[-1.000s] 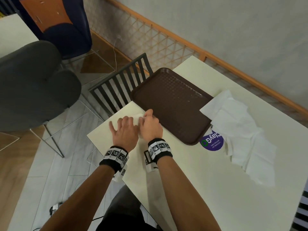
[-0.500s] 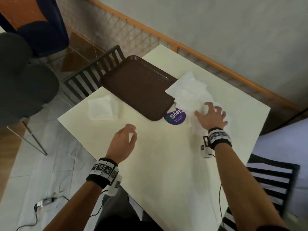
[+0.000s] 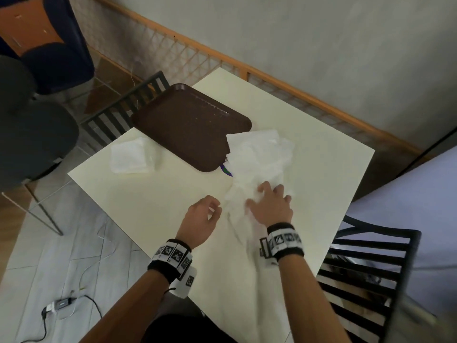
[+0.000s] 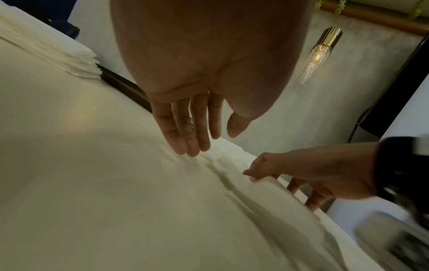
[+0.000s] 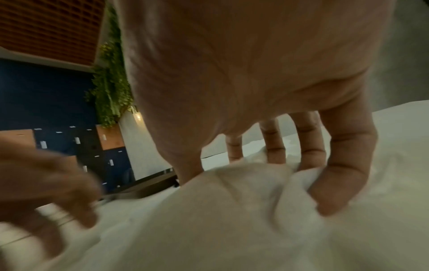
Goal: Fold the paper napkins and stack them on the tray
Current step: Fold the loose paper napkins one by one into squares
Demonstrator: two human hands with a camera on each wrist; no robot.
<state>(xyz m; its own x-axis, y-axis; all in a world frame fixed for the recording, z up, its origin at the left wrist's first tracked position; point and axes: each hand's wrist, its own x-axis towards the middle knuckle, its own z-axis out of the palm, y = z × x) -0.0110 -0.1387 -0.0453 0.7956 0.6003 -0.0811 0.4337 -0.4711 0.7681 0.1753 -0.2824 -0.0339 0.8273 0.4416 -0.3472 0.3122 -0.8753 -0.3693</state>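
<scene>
Fingers of the right hand [image 3: 270,206] spread and curl down into the loose napkins [image 3: 259,159], bunching the top sheet under the fingertips [image 5: 329,207], while the left hand [image 3: 200,219] hovers just beside the heap, relaxed and holding nothing

These thin, crinkly white sheets lie in a rumpled pile on the cream table [image 3: 153,206], one corner overlapping the near end of the tray [image 3: 190,125]. The risk seems to be that such light paper clings together, so the clawing fingers could drag several sheets at once, tear one, or pull the heap off the table edge at the person's right. The tray is dark brown, rectangular, with a pebbled surface and a raised rim, and bare so far. A folded stack [image 3: 133,157] of napkins sits square on the table just left of it, still to be moved
</scene>
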